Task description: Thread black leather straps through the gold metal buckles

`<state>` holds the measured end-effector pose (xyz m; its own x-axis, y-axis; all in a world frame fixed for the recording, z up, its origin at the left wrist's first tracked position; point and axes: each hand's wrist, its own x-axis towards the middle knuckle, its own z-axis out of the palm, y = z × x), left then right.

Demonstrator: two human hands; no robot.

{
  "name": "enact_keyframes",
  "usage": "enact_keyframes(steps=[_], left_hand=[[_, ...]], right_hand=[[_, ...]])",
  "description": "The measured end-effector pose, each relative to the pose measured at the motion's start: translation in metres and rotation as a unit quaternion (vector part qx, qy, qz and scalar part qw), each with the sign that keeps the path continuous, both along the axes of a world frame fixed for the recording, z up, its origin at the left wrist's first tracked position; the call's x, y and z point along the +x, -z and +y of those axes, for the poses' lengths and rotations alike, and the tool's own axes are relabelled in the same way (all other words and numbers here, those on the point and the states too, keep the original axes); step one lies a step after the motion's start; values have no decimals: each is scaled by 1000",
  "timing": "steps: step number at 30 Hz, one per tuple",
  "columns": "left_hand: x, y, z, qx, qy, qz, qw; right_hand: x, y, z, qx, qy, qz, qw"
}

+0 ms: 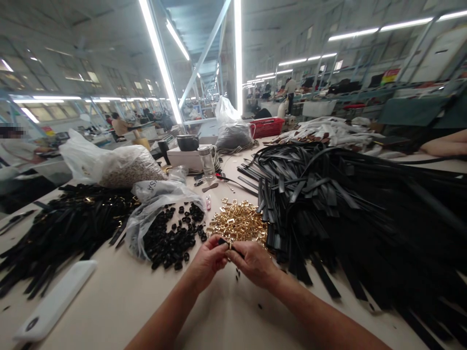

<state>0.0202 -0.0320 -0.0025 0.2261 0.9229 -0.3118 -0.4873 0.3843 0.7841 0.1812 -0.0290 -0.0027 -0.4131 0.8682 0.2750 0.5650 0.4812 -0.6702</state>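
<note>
Glaring overhead tubes (238,57); blurred edges

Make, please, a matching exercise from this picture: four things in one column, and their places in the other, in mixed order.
Things:
1. gold-coloured metal pieces
2. long white object
3. red basket
4. glass jar

Places:
A. at the far side, beside a filled clear bag
B. upright, near a black bowl
C. in a pile just beyond the left hand and right hand
D. in the lower left of the picture

Right pairs: 1-C, 2-D, 3-A, 4-B
</note>
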Motion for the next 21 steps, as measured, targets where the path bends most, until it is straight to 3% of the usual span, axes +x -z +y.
enact_keyframes(steps=[8,11,16,21], left_hand=[[-2,1,-1,80,21,55,995],[-3,3,2,66,-12,63,996],[-8,2,11,11,-121,15,992],[-6,7,11,9,-101,5,995]], right_hand=[[4,-12,-2,-26,2,18,999],[4,-13,-3,-40,1,23,999],[7,-13,-1,-70,15,26,997],[5,-12,1,-60,23,49,997]])
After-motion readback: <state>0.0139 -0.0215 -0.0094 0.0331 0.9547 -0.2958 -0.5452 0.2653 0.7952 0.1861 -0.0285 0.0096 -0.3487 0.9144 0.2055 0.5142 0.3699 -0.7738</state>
